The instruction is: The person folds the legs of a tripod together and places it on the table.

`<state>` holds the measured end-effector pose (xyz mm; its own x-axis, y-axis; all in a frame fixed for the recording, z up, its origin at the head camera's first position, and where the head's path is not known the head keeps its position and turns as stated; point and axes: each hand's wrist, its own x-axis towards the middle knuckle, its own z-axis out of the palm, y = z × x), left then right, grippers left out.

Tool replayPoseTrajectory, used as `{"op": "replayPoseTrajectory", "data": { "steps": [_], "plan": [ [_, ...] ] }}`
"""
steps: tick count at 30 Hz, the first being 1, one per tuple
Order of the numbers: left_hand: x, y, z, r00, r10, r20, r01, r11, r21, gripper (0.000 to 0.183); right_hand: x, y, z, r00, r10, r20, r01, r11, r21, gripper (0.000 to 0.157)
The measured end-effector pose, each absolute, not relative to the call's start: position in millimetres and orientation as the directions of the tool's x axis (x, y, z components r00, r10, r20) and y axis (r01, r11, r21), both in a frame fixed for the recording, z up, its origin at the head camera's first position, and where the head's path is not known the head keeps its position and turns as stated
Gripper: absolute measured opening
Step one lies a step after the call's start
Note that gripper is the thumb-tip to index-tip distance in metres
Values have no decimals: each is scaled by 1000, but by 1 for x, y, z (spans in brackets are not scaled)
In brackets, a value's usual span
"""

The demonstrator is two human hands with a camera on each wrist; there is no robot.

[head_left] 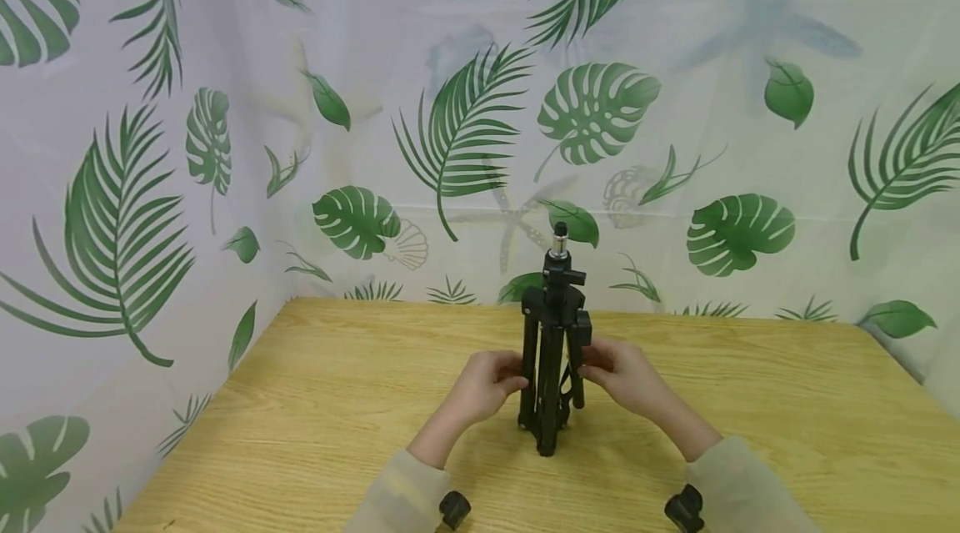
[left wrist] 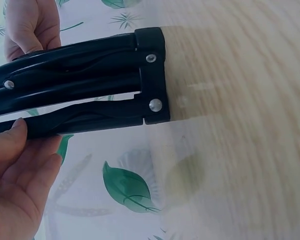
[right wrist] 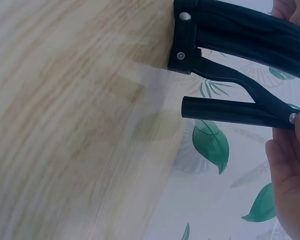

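Observation:
A black light stand tripod [head_left: 550, 341] with a silver stud on top stands upright on the table, its legs mostly folded. My left hand [head_left: 480, 389] pinches the leg on the left side, thumb in front and fingers behind, as the left wrist view shows on the black leg [left wrist: 55, 120]. My right hand [head_left: 628, 376] pinches the right leg between thumb and fingers. In the right wrist view this leg's tube [right wrist: 220, 109] stands apart from the others, its lower end free, with a curved brace [right wrist: 235, 76] joining it to the bottom hub [right wrist: 182, 42].
The wood-grain table [head_left: 322, 433] runs back to a white curtain [head_left: 480, 266] printed with green leaves. A similar curtain covers the left side. Small black fittings [head_left: 454, 510] sit beside both sleeves at the front.

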<state>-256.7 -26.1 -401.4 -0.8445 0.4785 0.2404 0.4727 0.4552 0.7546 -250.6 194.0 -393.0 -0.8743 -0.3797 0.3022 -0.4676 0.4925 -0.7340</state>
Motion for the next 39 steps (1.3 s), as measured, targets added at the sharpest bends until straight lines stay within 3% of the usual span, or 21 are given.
{"op": "replayPoseTrajectory", "data": {
  "steps": [10,31,39],
  "plan": [
    [-255,-31,-403,-864,435,253,448,435,781,25,-246,195,-391,-863,-379,334,-497,519,-695,15],
    [-244,-32,-398,-859,422,289,444,334,831,21,-229,189,-395,-884,-233,405,-456,617,-641,17],
    [-243,-28,-397,-851,405,334,492,394,776,21,-223,186,-394,-899,-196,391,-421,630,-653,18]
  ]
}}
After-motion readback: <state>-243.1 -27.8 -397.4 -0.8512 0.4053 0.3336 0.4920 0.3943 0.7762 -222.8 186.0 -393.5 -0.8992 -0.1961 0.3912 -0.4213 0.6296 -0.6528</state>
